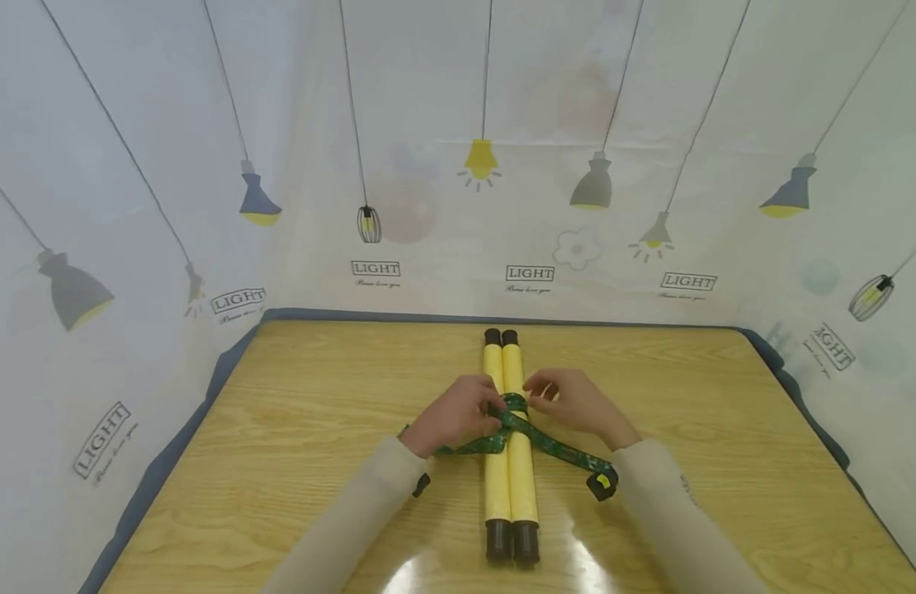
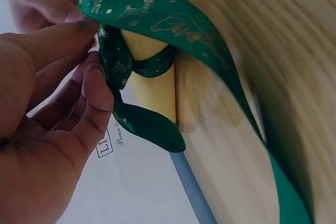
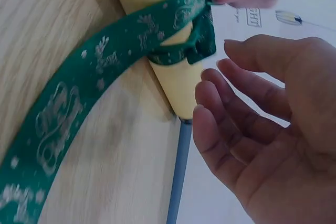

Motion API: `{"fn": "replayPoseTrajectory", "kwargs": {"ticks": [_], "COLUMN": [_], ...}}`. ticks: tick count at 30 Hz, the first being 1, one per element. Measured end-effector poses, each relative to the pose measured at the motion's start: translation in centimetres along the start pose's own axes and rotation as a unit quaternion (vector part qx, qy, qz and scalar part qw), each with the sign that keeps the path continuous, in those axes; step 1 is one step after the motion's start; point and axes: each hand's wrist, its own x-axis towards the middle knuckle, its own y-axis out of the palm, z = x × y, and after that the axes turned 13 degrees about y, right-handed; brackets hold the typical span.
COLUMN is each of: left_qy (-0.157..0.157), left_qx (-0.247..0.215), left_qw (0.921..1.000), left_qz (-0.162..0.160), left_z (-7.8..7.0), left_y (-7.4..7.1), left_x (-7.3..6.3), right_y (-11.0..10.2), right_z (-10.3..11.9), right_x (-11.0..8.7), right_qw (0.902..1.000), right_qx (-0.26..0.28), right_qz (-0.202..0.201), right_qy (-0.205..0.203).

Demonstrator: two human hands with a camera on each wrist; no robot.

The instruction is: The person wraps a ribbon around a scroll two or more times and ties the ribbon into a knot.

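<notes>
Two yellow tubes (image 1: 523, 487) with dark brown end caps lie side by side, lengthwise on the table. A green ribbon (image 1: 554, 448) with pale printed lettering and deer is wrapped round both near their middle, one tail trailing to each side. Left of the wrap, my left hand (image 1: 461, 412) pinches the ribbon between thumb and fingers, as the left wrist view shows at the ribbon's folded part (image 2: 113, 59). My right hand (image 3: 278, 124) is just right of the tubes, fingers loosely bent and holding nothing. Part of the wrap is hidden by the left fingers.
Wood-grain table (image 1: 317, 371) with a blue-grey edge (image 1: 228, 363) carries the tubes. White sheeting (image 1: 443, 247) printed with hanging lamps rises behind and on both sides. A small black object with a yellow mark (image 1: 602, 483) is by the right wrist.
</notes>
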Motion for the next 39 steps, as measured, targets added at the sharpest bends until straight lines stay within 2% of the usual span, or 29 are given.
{"fn": "replayPoseTrajectory", "kwargs": {"ticks": [4,7,18,20,24,29,33,39], "left_qy": [0.013,0.017,0.021,0.011,-0.032,-0.079,-0.104,-0.133], "left_qx": [0.054,0.074,0.007,0.0,-0.013,-0.045,-0.045,-0.047], "left_qw": [0.9982,0.9968,0.9988,0.9985,0.9962,0.9879,0.9813,0.9716], "left_qz": [0.023,0.025,-0.044,-0.053,-0.081,-0.126,-0.156,-0.19], "left_z": [-0.2,-0.3,0.7,0.8,0.7,0.4,0.2,-0.1], "left_y": [0.5,0.7,0.9,1.0,1.4,2.1,2.3,2.6], "left_x": [0.3,0.4,0.4,0.5,0.7,1.2,1.6,2.0], "right_y": [0.9,1.3,1.6,1.6,1.5,1.4,1.5,1.4], "right_z": [0.6,0.7,0.4,0.3,0.2,0.2,0.2,0.3], "right_x": [1.2,1.6,2.1,2.0,2.0,2.1,2.2,1.8], "right_qw": [0.9999,0.9997,0.9993,0.999,0.996,0.9845,0.9742,0.9642], "right_qx": [-0.012,-0.019,0.002,0.012,0.046,0.123,0.171,0.212], "right_qz": [0.006,0.003,-0.001,0.005,0.031,0.076,0.093,0.109], "right_qy": [0.009,0.013,0.036,0.042,0.07,0.099,0.114,0.116]}}
